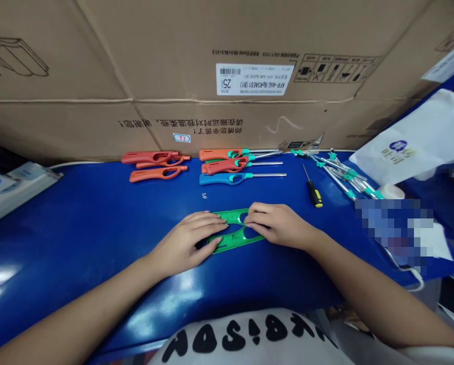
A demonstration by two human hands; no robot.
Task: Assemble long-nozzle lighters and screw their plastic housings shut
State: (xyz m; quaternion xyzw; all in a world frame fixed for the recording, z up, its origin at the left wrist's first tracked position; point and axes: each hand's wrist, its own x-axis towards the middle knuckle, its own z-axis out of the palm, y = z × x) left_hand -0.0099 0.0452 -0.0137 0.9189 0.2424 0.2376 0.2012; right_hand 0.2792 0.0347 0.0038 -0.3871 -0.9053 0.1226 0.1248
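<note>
Two green lighter casing halves [230, 240] lie side by side on the blue table, their inner sides facing up. My left hand [194, 235] grips their left ends, fingers over the farther half and thumb on the nearer one. At the right ends, my right hand [278, 223] has its fingers closed around the casing near the trigger openings. The fingertips hide part of both halves, and any small part between the right fingers is hidden. Just beyond the casing lie a few tiny metal pieces [204, 195], perhaps springs.
Orange and red lighter casings [156, 174] lie at the back left. Lighters with metal tubes, one of them blue [221, 178], lie at the back middle. A screwdriver [314, 192], several metal lighter tubes [341, 172] and a white bag [417, 137] are at right. A cardboard box [174, 61] stands behind.
</note>
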